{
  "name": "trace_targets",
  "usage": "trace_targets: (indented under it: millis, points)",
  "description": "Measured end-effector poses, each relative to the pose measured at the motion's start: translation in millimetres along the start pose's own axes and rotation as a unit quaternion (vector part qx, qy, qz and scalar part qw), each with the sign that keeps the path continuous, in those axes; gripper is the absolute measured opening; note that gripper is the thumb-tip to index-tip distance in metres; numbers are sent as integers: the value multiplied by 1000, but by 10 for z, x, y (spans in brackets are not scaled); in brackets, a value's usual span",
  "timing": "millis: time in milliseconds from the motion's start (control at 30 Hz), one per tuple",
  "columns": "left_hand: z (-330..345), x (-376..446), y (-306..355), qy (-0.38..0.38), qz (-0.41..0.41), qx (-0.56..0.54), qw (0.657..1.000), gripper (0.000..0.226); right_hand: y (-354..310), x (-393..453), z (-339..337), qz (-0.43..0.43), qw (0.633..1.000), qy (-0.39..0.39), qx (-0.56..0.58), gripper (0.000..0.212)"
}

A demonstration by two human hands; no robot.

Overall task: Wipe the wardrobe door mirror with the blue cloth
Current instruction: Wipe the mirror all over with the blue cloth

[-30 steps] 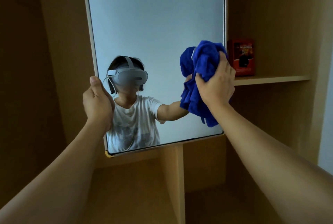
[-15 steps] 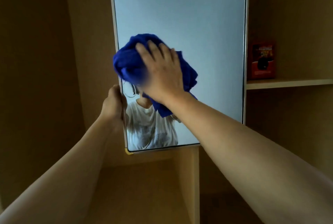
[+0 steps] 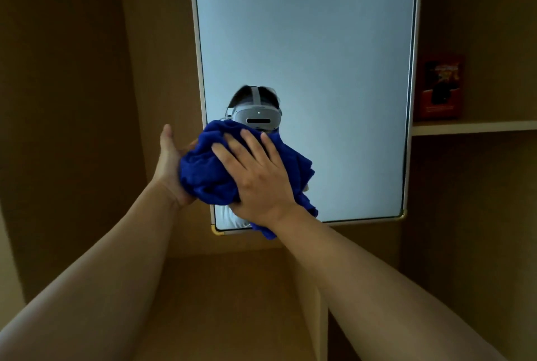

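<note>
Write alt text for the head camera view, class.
A right hand presses a bunched blue cloth against the lower left of a wardrobe door mirror, while the left hand steadies the door's edge. A red box stands on a shelf.

A red box point(image 3: 439, 86) (dark print on its front, unreadable) stands upright on a pale wooden shelf point(image 3: 473, 127), well to the right of the hands. Brown wardrobe panels point(image 3: 72, 99) lie left of them.

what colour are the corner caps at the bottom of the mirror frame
Yellow corner caps, on the white-framed mirror; they show in the head view, the only one.
</note>
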State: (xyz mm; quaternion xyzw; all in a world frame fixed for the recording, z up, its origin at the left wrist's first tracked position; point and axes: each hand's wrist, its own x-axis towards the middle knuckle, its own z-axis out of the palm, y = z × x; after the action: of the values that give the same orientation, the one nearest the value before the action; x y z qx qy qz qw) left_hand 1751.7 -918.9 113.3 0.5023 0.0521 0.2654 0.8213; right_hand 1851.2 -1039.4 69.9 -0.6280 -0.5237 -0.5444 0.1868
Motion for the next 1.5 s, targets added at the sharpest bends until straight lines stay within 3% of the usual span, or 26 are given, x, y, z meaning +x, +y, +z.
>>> trace_targets:
  millis: [167, 300, 433, 567, 833, 1033, 1233, 1400, 1500]
  points:
    - [23, 46, 40, -2, 13, 112, 994, 77, 12, -212, -7, -36, 999, -29, -2, 84]
    - [97, 104, 63, -34, 10, 117, 993, 74, 83, -413, -20, -99, 992, -69, -31, 84]
    - [199, 173, -7, 86, 60, 121, 987, 58, 202, -474, -67, -180, 974, -129, -57, 80]
    - [183, 242, -98, 146, 128, 195, 961, 55, 407, -287, -177, -256, 955, -116, -98, 65]
    - [109, 260, -100, 114, 132, 194, 965, 57, 845, 468, -529, -135, 983, -6, -125, 74]
    - [74, 170, 71, -27, 10, 154, 988, 52, 924, 1187, -673, -122, 986, -10, -117, 71]
    - [410, 223, 673, 13, -74, 163, 984, 47, 1016, 2149, -897, -138, 982, -42, -126, 76]
    - [959, 496, 1605, 46, 27, 155, 986, 26, 1252, 2647, -1181, -158, 974, -84, -141, 80]
    - [1235, 620, 2126, 70, 43, 149, 985, 29, 1383, 3000, -1375, -151, 974, -92, -141, 80]
